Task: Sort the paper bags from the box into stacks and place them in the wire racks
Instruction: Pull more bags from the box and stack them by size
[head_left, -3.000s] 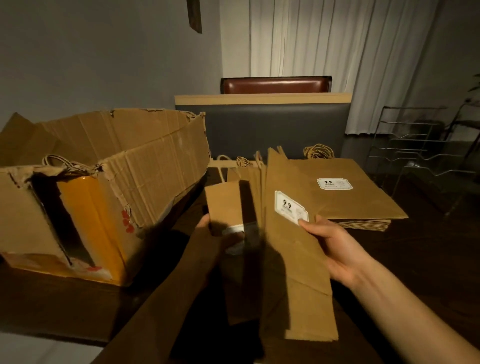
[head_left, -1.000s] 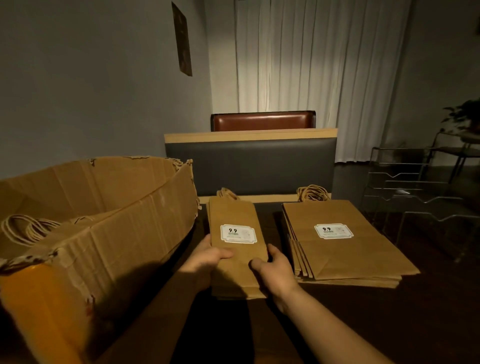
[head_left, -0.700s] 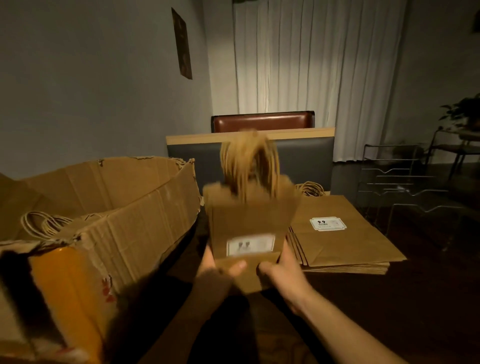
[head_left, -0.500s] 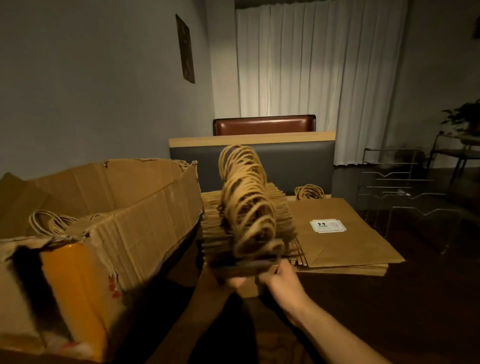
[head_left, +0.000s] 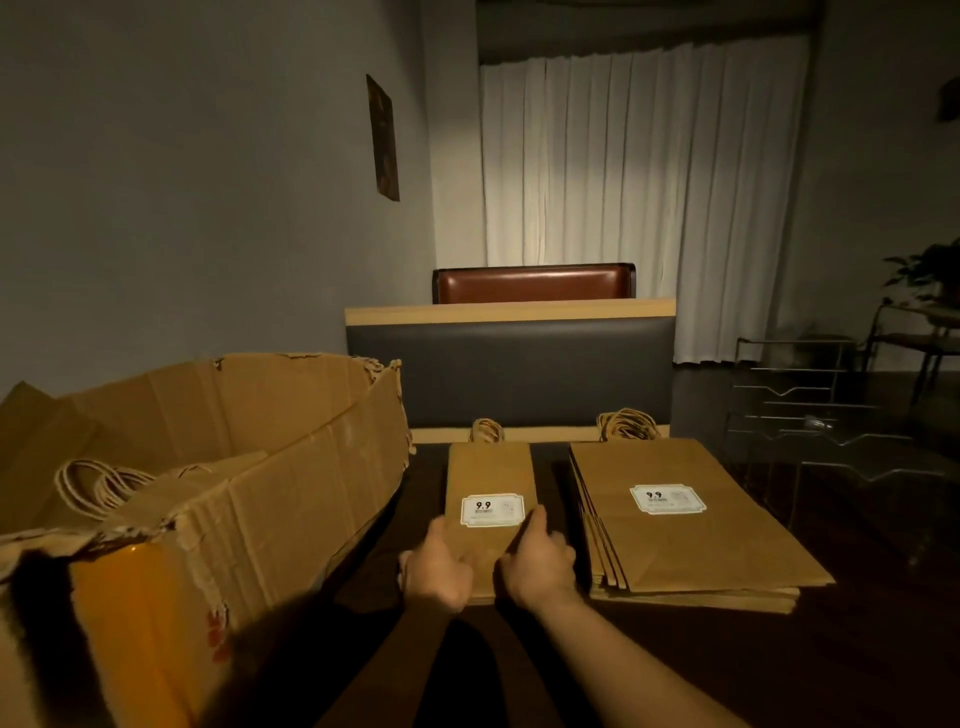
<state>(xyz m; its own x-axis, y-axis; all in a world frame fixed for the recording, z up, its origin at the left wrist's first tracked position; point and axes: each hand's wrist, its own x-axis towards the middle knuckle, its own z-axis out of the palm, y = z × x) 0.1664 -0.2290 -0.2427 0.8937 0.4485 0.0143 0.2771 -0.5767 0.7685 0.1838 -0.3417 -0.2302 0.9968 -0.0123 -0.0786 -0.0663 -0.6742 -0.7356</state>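
A narrow stack of small brown paper bags (head_left: 491, 478) lies flat on the dark table, white label up, twine handles pointing away. My left hand (head_left: 435, 569) grips its near left edge and my right hand (head_left: 537, 564) grips its near right edge. To the right lies a wider stack of large brown bags (head_left: 691, 540) with the same label. A torn cardboard box (head_left: 249, 493) stands at the left, with more bag handles (head_left: 98, 486) showing inside. The wire racks (head_left: 826, 421) stand at the far right, dim and hard to make out.
A dark upholstered bench back (head_left: 511, 369) with a wooden top edge runs behind the table, and a brown leather seat back (head_left: 535, 283) rises beyond it. White curtains hang behind. A plant (head_left: 930, 270) on a small side table sits at the far right.
The small stack was lifted upright on its end, handles toward me, and now lies flat on the table again. Both hands stay at its near edges.
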